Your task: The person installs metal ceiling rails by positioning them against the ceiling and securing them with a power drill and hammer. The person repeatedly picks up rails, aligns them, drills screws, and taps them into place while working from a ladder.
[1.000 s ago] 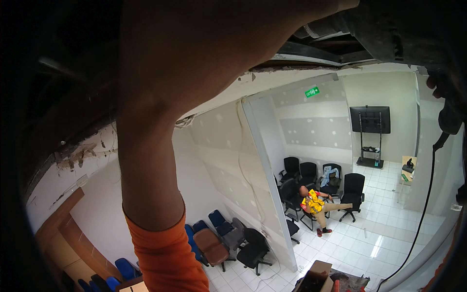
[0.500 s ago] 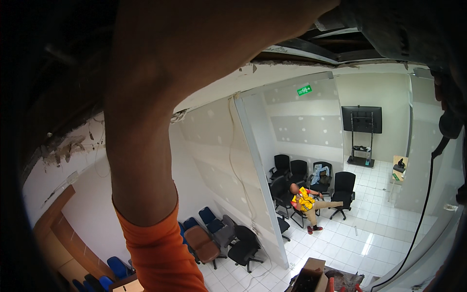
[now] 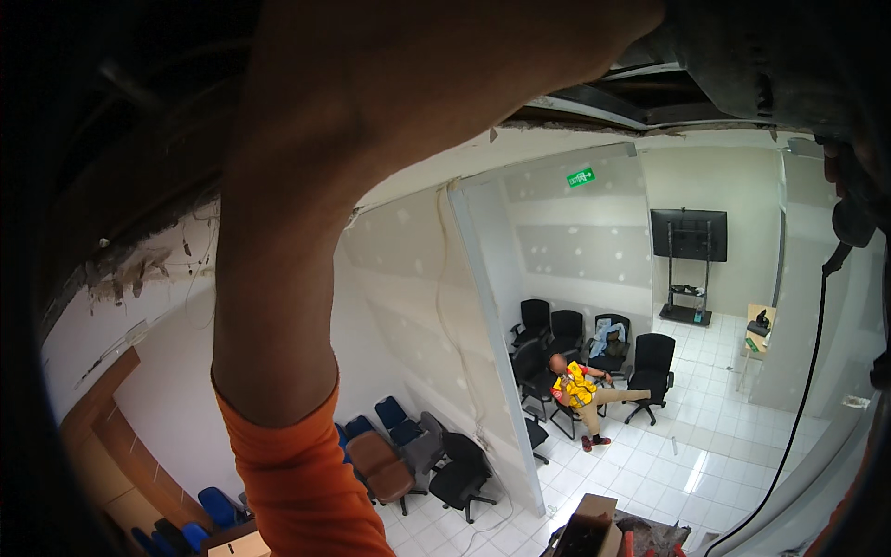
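Note:
My left arm, in an orange sleeve, rises from the lower edge and bends across the top of the view. Only the edge of my left hand shows, against a dark corded power tool at the upper right; its fingers are hidden. On the tool's handle side, my right hand is in deep shadow, with fingers curled round the grip. A black cord hangs from the handle. The tool's working end is out of sight, up by the ceiling opening with its metal framing.
Below lie a partition wall, office chairs and a tiled floor. A person in a yellow vest sits beyond the partition, near a screen on a stand. An open cardboard box stands at the bottom edge.
My left forearm and hand have shifted slightly right. The power tool and my right hand have moved slightly within the view, which itself has shifted a little. The seated person's raised arm has moved slightly.

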The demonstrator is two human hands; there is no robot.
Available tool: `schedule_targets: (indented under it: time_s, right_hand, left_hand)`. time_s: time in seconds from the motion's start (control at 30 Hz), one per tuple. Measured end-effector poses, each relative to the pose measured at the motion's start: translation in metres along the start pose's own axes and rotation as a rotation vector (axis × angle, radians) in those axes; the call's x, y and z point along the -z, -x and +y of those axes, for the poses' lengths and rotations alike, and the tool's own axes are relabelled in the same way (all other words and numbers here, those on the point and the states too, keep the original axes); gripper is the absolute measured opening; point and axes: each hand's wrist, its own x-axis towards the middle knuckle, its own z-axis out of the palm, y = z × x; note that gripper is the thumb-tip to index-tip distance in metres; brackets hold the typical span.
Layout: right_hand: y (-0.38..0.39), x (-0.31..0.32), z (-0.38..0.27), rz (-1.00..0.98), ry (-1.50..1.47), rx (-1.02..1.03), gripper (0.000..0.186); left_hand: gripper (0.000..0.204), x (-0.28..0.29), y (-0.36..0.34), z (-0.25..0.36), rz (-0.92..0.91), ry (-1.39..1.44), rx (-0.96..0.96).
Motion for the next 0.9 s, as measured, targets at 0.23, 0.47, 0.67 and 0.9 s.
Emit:
schedule_targets:
  time_s: [0.23, 0.47, 0.67, 0.9]
  right_hand:
    - [-0.005, -0.002, 0.002, -0.069, -0.142, -0.039, 0.039]
    - [0.000, -0.001, 0.017, -0.003, -0.019, 0.089, 0.043]
    - [-0.010, 0.003, 0.006, -0.029, -0.117, 0.072, 0.046]
    - [-0.002, -0.023, 0.007, 0.114, -0.252, 0.082, 0.059]
  left_hand:
    - [0.019, 0.000, 0.000, -0.001, -0.004, -0.009, -0.001]
    - [0.019, -0.002, 0.000, -0.001, -0.035, -0.034, 0.005]
    - [0.020, 0.004, 0.005, 0.003, -0.035, -0.069, 0.001]
    - [0.020, 0.011, 0.009, 0.005, -0.016, -0.095, -0.009]
